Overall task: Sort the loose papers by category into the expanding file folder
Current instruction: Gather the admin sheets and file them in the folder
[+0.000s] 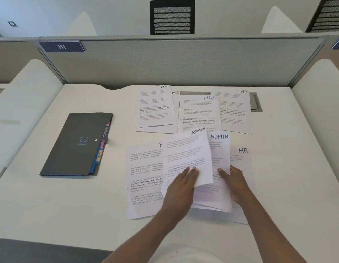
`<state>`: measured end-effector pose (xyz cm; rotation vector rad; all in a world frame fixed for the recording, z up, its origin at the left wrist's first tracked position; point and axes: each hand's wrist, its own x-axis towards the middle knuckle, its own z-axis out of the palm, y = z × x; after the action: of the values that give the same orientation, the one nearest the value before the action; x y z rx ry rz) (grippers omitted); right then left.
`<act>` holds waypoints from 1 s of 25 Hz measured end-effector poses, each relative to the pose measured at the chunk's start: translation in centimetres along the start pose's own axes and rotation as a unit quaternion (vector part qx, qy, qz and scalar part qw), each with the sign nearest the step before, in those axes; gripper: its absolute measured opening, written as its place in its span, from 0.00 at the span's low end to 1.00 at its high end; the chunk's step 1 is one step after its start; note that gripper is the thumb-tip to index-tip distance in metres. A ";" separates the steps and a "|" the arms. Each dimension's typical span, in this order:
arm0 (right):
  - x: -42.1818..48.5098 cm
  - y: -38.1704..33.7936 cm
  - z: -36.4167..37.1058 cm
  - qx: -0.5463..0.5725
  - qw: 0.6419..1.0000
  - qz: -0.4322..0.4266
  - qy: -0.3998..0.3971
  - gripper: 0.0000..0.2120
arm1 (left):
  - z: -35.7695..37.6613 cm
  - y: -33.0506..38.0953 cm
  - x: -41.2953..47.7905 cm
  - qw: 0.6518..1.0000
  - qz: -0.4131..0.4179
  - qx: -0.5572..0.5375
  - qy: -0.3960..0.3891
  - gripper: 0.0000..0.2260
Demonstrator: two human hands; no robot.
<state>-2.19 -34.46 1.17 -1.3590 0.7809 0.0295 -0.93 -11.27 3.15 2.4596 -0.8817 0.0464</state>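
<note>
Several printed sheets marked ADMIN or HR lie spread over the right half of the white desk [51, 205]. My left hand [181, 185] holds an ADMIN sheet [185, 154] by its lower part, the sheet lifted and bent above the others. My right hand [233, 183] rests with straight fingers on a second ADMIN sheet [220, 149] that lies on an HR sheet [242, 156]. Another HR sheet [144, 177] lies to the left under my left hand. The dark grey expanding file folder [75, 145] lies closed at the left, coloured tabs showing along its right edge.
At the back of the desk lie more sheets: an ADMIN sheet [155, 107], an HR sheet [199, 112] and another HR sheet [233, 111]. A grey cable hatch [255, 101] sits behind them. A grey partition [174, 59] closes the desk's far side.
</note>
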 end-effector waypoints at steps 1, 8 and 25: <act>-0.1 0.1 0.2 -0.005 1.000 -0.003 -0.004 0.11 | 0.5 0.2 -0.2 1.000 0.018 0.014 -0.016 0.29; -0.5 0.1 1.5 -0.098 0.995 0.005 0.011 0.08 | 2.5 -0.2 -2.4 0.990 0.071 0.056 -0.105 0.30; 0.9 -2.6 1.0 -0.037 0.999 -0.017 0.027 0.09 | -3.3 -10.3 12.1 0.994 -0.082 0.058 -0.032 0.26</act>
<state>0.12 -34.54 2.91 -1.4477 0.8077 -0.0053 15.21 -10.04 3.66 2.6474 -0.7178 -0.0416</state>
